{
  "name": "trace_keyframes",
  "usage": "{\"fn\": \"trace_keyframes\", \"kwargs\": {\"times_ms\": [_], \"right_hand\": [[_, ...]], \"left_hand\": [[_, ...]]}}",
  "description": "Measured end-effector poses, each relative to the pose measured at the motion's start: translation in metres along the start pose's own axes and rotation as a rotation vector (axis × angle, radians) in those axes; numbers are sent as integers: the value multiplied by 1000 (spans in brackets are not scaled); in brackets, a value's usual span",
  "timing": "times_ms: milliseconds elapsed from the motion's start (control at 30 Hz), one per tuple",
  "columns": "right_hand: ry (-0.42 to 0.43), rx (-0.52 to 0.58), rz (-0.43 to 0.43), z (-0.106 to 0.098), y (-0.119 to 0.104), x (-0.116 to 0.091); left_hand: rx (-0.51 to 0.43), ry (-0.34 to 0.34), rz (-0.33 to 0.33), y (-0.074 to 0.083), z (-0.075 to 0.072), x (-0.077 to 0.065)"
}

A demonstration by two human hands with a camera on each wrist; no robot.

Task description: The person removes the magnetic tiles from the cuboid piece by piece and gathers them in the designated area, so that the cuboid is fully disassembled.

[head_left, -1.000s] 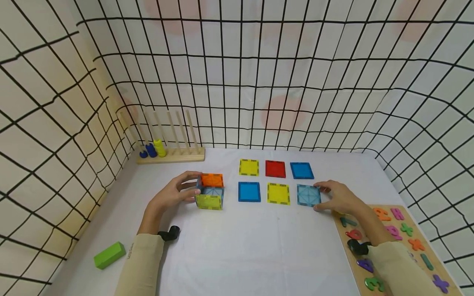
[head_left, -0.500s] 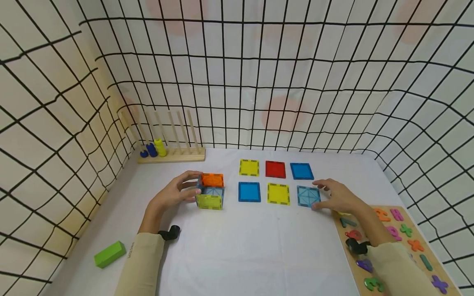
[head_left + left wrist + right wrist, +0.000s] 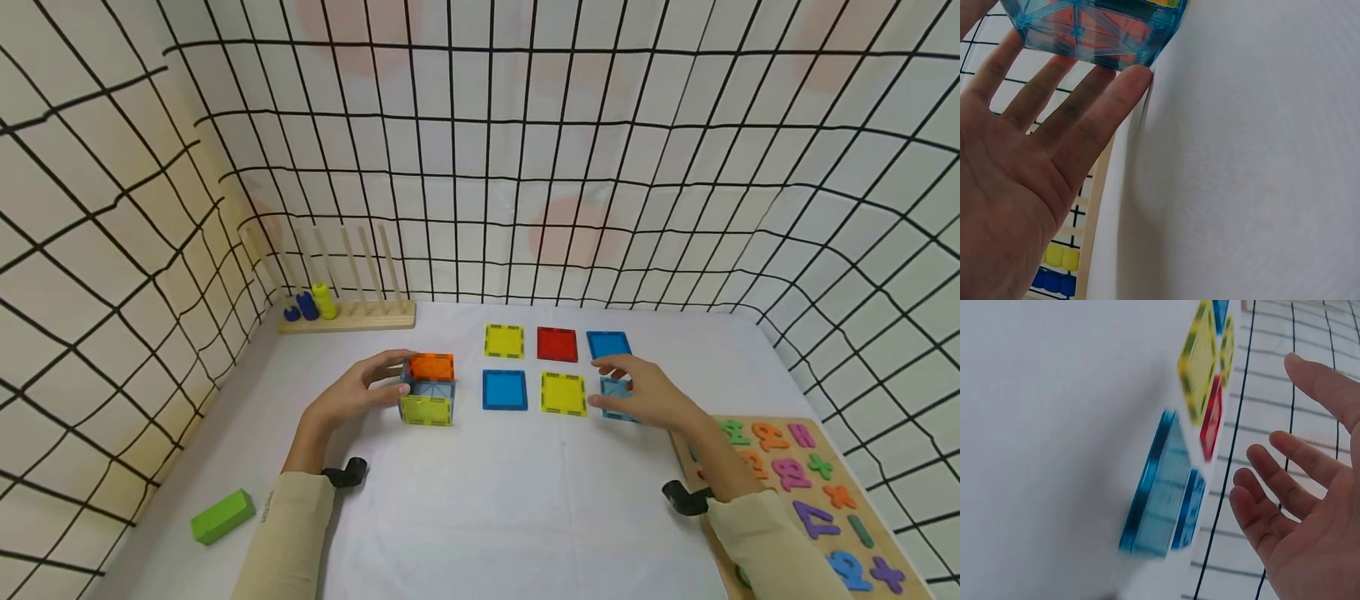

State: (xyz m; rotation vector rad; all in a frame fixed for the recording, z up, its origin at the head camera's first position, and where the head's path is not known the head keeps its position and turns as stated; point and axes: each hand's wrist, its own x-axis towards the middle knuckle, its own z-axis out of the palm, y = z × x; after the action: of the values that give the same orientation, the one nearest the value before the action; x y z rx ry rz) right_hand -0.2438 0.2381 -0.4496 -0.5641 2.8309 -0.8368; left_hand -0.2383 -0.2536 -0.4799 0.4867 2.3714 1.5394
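Observation:
My left hand holds the left side of a small open-topped box of magnetic tiles on the table, thumb at the front, fingers towards the back. The box shows an orange back, a yellow-green front and clear blue sides. In the left wrist view, the fingertips touch its clear blue panel. Over the light blue magnetic tile hovers my right hand, fingers spread and loosely bent, holding nothing. That tile lies flat, apart from the fingers in the right wrist view; the hand partly covers it in the head view.
Flat tiles lie in two rows: yellow, red and blue behind, blue and yellow in front. A peg abacus stands back left, a green block front left, a letter board right.
My right hand has let go of the light blue tile's right edge and moved left over it. The tile has stayed flat. My left hand and the box look nearly unmoved.

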Motion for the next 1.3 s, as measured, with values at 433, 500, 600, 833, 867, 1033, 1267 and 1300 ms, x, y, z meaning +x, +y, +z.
{"fn": "trace_keyframes", "kwargs": {"times_ms": [433,500,600,833,867,1033,1267,1300], "right_hand": [[29,149,-23,39,-49,20],[29,172,-36,45,-58,23],[28,208,-69,53,-71,27],[12,272,-129,76,-97,36],[6,275,-131,79,-100,37],[-40,300,-157,92,-115,42],[-65,362,-218,107,-131,50],[-64,366,-221,109,-133,51]], "left_hand": [[-26,14,-50,1,2,0],[-39,15,-51,0,2,1],[-60,10,-46,-2,2,3],[-70,12,-54,-4,2,4],[-68,14,-56,-4,3,4],[-71,14,-54,-3,3,5],[-94,7,-41,-4,2,5],[-96,9,-45,-3,2,5]]}}
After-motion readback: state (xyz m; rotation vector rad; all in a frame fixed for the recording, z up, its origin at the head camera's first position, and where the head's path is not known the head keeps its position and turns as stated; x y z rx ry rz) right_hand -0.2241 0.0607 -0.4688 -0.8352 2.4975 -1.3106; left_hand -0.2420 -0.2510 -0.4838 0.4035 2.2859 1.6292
